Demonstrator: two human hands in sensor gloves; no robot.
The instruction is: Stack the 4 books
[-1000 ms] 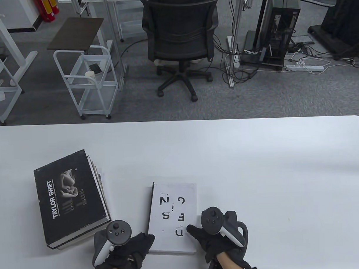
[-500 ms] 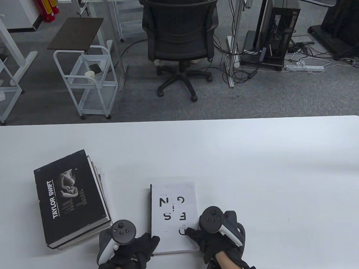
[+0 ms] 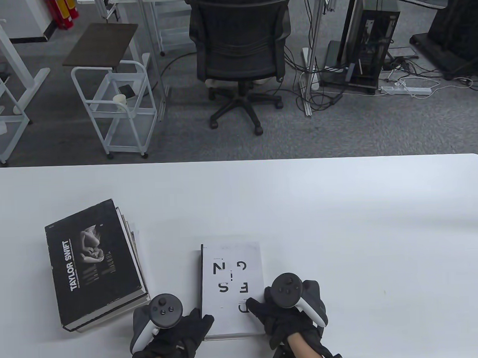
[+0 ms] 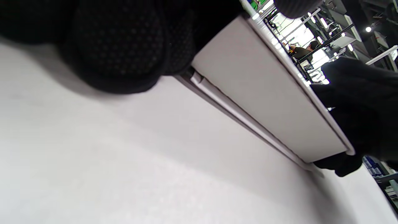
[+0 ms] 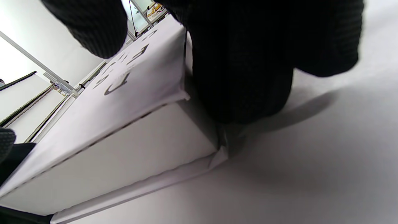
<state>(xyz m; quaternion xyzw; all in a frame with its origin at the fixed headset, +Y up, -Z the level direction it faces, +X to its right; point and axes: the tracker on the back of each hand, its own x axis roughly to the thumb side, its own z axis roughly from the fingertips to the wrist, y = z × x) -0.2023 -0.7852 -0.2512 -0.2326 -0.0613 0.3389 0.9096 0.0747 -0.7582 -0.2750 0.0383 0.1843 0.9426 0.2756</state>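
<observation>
A white book [image 3: 231,281] with scattered black letters lies flat near the table's front edge. My left hand [image 3: 194,326] grips its near left corner and my right hand [image 3: 262,309] grips its near right corner, thumb on the cover. The left wrist view shows its page edge [image 4: 264,93] with my left fingers [image 4: 124,46] at one end and the right hand [image 4: 357,109] at the other. The right wrist view shows the book's corner [image 5: 124,124] under my right fingers [image 5: 242,62]. A black Taylor Swift book [image 3: 94,262] tops a stack of books at the left.
The white table [image 3: 342,222] stretches to the right and back. Beyond its far edge stand an office chair [image 3: 240,49], a white cart [image 3: 115,105] and desks with cables on the floor.
The white book has turned from slightly tilted to square and slid a little right. My left hand has moved right onto its near left corner. The right hand keeps its grip.
</observation>
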